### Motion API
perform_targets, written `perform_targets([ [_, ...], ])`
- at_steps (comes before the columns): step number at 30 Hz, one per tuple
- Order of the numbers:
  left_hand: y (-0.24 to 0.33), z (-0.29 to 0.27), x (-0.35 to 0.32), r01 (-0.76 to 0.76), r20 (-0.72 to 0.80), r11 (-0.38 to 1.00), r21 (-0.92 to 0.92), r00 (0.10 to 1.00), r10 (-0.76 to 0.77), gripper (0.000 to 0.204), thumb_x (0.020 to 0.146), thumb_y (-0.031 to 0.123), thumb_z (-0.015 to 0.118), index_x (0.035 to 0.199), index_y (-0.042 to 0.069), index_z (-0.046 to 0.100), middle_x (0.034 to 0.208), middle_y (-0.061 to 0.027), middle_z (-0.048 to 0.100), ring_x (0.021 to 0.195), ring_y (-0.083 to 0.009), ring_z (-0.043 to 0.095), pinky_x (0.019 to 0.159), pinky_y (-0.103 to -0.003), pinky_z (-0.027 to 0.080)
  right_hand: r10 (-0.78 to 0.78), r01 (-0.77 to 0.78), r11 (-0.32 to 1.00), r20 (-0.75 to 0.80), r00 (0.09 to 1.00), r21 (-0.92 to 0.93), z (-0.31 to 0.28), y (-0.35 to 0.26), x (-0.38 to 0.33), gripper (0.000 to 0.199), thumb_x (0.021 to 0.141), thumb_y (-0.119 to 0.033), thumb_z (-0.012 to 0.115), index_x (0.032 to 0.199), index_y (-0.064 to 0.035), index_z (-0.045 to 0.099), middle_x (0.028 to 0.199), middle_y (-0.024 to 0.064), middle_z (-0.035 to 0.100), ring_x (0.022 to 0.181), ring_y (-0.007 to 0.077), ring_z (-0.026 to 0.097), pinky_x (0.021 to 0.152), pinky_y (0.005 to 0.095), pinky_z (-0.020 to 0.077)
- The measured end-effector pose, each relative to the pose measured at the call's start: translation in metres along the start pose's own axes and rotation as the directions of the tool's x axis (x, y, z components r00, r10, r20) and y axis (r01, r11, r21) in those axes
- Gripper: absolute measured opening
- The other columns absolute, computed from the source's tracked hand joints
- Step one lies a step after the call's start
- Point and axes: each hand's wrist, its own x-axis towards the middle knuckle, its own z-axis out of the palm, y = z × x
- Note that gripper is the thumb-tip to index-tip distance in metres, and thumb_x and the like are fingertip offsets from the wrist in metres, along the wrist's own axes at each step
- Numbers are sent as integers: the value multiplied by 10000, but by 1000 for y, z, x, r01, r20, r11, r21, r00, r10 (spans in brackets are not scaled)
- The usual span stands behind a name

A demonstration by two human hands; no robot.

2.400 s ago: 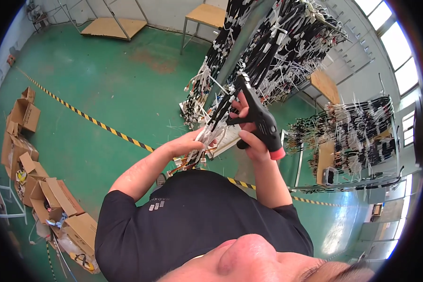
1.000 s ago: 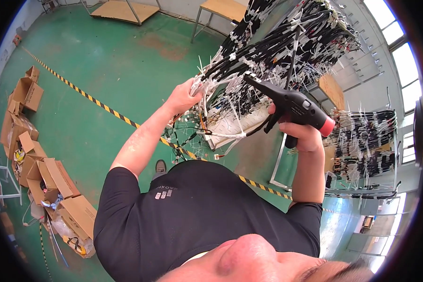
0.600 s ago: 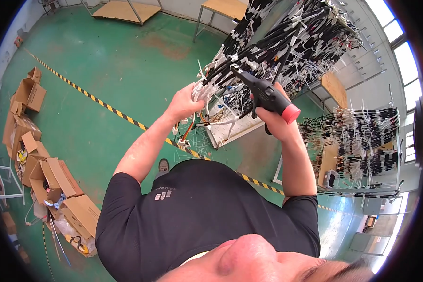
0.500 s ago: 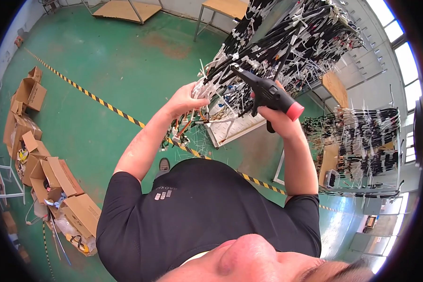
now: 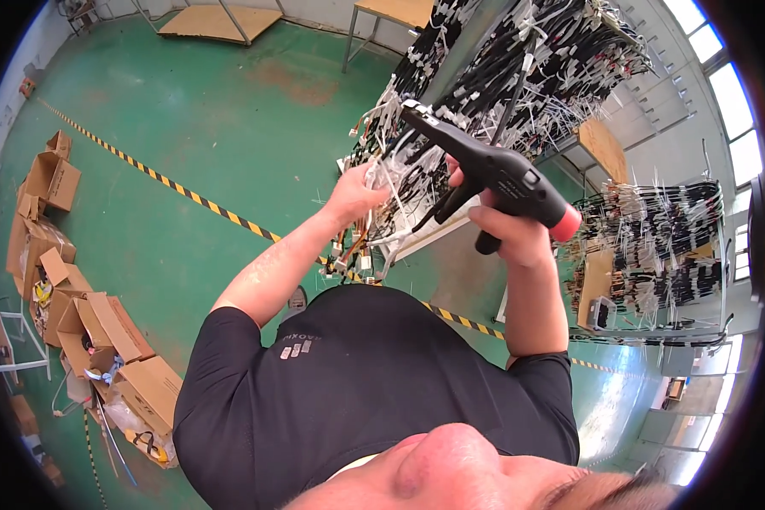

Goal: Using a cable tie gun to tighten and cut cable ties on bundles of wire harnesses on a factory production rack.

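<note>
Head view, nearest first: a black shirt fills the lower frame, and both forearms rise from it toward the work. The right hand (image 5: 503,228) has its fingers clamped around the grip of a black cable-tie gun (image 5: 493,174) with a red end cap, nose angled up and left so its tip meets the wires. Left of those fingers, the left hand (image 5: 354,194) has its fingers closed on a wire bundle (image 5: 391,183) bristling with white ties, seemingly steadying it for the tool, though the exact pinch is hidden. Beyond both hands stands the harness board (image 5: 527,68) thick with black cables. Farther left of the fingers, cardboard boxes (image 5: 76,314) lie on the green floor (image 5: 229,127) beside a striped line (image 5: 187,191).
</note>
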Motion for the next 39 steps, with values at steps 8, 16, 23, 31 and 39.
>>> perform_targets([
  [8,38,-30,-12,-17,-270,905,426,952,145,311,896,183,834,1149,18,760,973,-83,813,851,-130,716,818,-332,570,96,-130,925,-112,989,-357,-47,27,2,585,805,31,620,1384,-47,602,1146,38,730,952,107,638,880,273,515],
  [16,70,-10,-58,-51,-290,825,563,922,255,524,799,281,956,1175,28,692,965,-104,803,863,-174,749,830,-349,581,-196,60,684,-104,975,-727,-17,50,21,311,773,-3,677,1080,-42,710,1091,105,700,956,279,639,992,366,507],
  [23,49,-27,-31,-64,-260,869,490,941,216,496,837,247,911,1227,38,686,1054,-122,805,944,-222,761,891,-377,575,131,-183,958,-231,964,-221,-9,41,7,578,805,71,666,1369,-29,585,1200,59,702,1041,132,661,911,317,536],
  [31,27,-40,-3,-69,-198,942,330,970,141,350,907,209,831,1187,18,745,1023,-97,810,909,-172,741,859,-365,574,-69,42,962,-93,993,-268,-22,44,-12,678,778,29,665,1446,-25,563,1292,99,691,1143,174,632,1063,372,471],
  [39,-6,-25,-15,117,348,993,-12,932,-106,730,845,218,896,1449,44,525,1214,-26,669,1098,-116,620,1026,-305,497,-24,28,969,-17,1000,244,14,27,-8,753,739,29,710,1480,44,576,1535,217,585,1278,301,653,1213,558,439],
])
